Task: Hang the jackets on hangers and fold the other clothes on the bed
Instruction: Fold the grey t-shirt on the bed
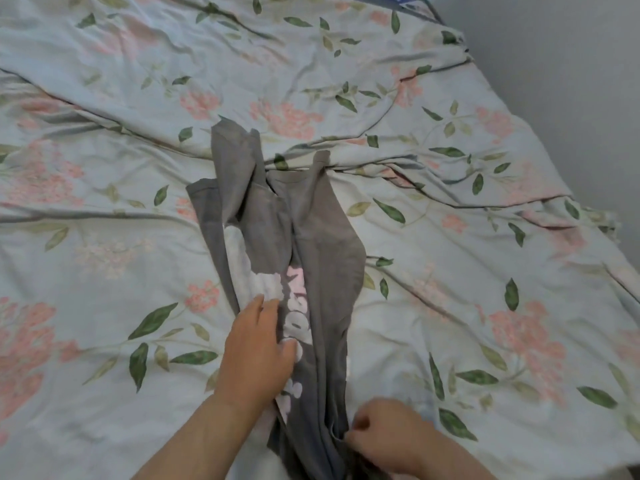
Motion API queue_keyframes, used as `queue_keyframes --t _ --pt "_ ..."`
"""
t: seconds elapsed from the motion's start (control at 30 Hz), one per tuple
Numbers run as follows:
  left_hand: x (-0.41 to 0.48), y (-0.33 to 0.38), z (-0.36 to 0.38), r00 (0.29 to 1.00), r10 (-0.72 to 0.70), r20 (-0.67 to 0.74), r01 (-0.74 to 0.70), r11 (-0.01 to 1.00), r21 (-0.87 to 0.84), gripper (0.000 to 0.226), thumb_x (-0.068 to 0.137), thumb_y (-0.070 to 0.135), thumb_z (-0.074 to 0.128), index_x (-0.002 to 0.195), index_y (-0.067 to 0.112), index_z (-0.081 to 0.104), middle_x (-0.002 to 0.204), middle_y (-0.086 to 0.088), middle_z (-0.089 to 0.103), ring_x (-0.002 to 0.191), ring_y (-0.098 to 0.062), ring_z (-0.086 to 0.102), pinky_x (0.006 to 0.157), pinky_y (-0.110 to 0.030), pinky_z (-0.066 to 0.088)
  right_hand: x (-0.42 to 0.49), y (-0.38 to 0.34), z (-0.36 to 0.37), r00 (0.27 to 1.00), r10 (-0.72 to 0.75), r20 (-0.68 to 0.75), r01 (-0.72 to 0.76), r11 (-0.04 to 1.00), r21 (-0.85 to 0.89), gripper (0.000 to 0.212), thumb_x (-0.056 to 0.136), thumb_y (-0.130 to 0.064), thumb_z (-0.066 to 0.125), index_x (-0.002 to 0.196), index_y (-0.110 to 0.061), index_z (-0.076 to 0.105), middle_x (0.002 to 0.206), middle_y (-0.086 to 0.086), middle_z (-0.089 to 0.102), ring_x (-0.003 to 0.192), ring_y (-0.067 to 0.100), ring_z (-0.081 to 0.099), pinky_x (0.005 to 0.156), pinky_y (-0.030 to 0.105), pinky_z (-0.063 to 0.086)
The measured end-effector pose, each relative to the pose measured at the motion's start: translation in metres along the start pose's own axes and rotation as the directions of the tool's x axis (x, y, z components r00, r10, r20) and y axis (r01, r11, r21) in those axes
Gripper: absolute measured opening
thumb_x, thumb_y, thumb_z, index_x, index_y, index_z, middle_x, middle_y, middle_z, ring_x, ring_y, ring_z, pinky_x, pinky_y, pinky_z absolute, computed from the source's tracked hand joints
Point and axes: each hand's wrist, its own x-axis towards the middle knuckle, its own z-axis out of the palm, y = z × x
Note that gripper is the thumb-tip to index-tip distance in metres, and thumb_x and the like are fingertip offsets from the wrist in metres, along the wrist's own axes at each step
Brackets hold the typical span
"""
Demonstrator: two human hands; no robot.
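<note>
A grey T-shirt (311, 237) with a white and pink print lies lengthwise on the bed, folded into a narrow, wrinkled strip running away from me. My left hand (258, 344) rests flat on the printed part, fingers straight and pressing the cloth down. My right hand (384, 434) is at the shirt's near right edge, its fingers curled and pinching the grey fabric. The nearest end of the shirt runs out of view at the bottom.
The bed is covered by a rumpled pale blue sheet (467, 271) with pink flowers and green leaves. A grey wall (571, 64) borders the bed on the right. A dark blue item (391, 0) peeks in at the top edge.
</note>
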Motion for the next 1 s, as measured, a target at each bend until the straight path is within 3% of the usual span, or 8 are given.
queue_keyframes --t 0.1,0.23,0.33,0.47,0.6,0.73,0.9,1.0 --pt "0.023 0.010 0.003 0.960 0.245 0.136 -0.254 0.966 0.057 0.053 0.092 0.023 0.058 0.143 0.019 0.045 0.152 0.001 0.040 0.139 -0.015 0.034 0.112 -0.025 0.025 0.021 -0.010 -0.002 0.941 0.119 -0.317 0.073 0.844 0.531 0.018 0.086 -0.044 0.067 0.082 -0.028 0.062 0.082 -0.012 0.065 0.080 0.004 0.060 0.074 0.022 0.047" --pt "0.043 0.020 0.008 0.930 0.261 0.258 -0.254 0.965 -0.059 0.040 0.096 0.010 0.046 0.135 0.019 0.050 0.139 0.004 0.049 0.131 -0.020 0.045 0.107 -0.026 0.036 0.042 -0.046 0.014 0.909 0.367 -0.200 0.106 0.262 0.959 0.031 0.086 -0.019 0.075 0.109 -0.018 0.054 0.102 0.002 0.066 0.094 0.018 0.065 0.091 0.036 0.054" --pt "0.059 0.027 0.003 0.908 0.304 0.288 -0.324 0.946 0.026 0.050 0.094 0.000 0.045 0.141 0.016 0.047 0.154 -0.001 0.038 0.139 -0.024 0.038 0.111 -0.035 0.035 0.033 -0.064 0.008 0.953 0.269 -0.138 0.147 -0.013 0.989 0.026 0.085 0.009 0.058 0.109 -0.002 0.064 0.092 0.020 0.074 0.087 0.036 0.072 0.083 0.053 0.059" --pt "0.088 0.061 -0.013 0.760 0.489 0.428 -0.614 0.757 0.225 0.080 0.084 -0.005 0.044 0.154 0.027 0.023 0.164 0.003 0.011 0.150 -0.020 0.015 0.115 -0.039 0.026 0.004 -0.054 0.008 0.934 0.093 -0.346 0.288 0.379 0.879 0.029 0.078 0.011 0.047 0.081 -0.007 0.070 0.071 0.010 0.069 0.066 0.018 0.061 0.062 0.036 0.052" --pt "0.096 0.103 -0.007 0.471 0.426 0.773 -0.873 0.352 0.339 0.078 0.087 0.007 0.053 0.153 0.030 0.020 0.165 -0.003 -0.002 0.151 -0.024 -0.007 0.120 -0.053 0.010 -0.028 -0.033 -0.008 0.918 -0.113 -0.381 0.334 0.738 0.587 0.019 0.078 0.003 0.054 0.068 -0.012 0.060 0.074 -0.005 0.051 0.068 0.005 0.051 0.062 0.018 0.036" --pt "0.097 0.122 -0.008 0.417 0.158 0.895 -0.882 0.307 0.357 0.040 0.090 0.021 0.055 0.129 0.022 0.050 0.138 -0.004 0.052 0.132 -0.029 0.044 0.114 -0.056 0.022 -0.060 -0.015 -0.031 0.893 -0.134 -0.429 0.329 0.844 0.423 0.009 0.077 -0.002 0.055 0.076 0.002 0.047 0.077 0.014 0.047 0.066 0.011 0.046 0.061 0.025 0.029" --pt "0.081 0.112 -0.013 0.390 -0.017 0.921 -0.866 0.333 0.373 0.084 0.090 0.020 0.061 0.154 0.037 0.009 0.159 -0.007 0.019 0.132 -0.037 0.042 0.093 -0.043 0.045 -0.090 -0.017 -0.050 0.920 -0.200 -0.337 0.326 0.869 0.372 0.014 0.085 -0.005 0.054 0.091 -0.012 0.065 0.086 -0.008 0.052 0.081 0.001 0.051 0.071 0.013 0.034" --pt "0.056 0.107 -0.003 0.244 0.019 0.970 -0.960 0.144 0.239 0.055 0.088 0.022 0.062 0.140 0.027 0.046 0.147 -0.005 0.040 0.130 -0.030 0.042 0.106 -0.049 0.037 -0.099 -0.026 -0.054 0.907 -0.245 -0.342 0.350 0.891 0.290 0.031 0.090 -0.008 0.053 0.114 -0.019 0.070 0.097 -0.013 0.053 0.099 0.000 0.051 0.080 0.004 0.030"
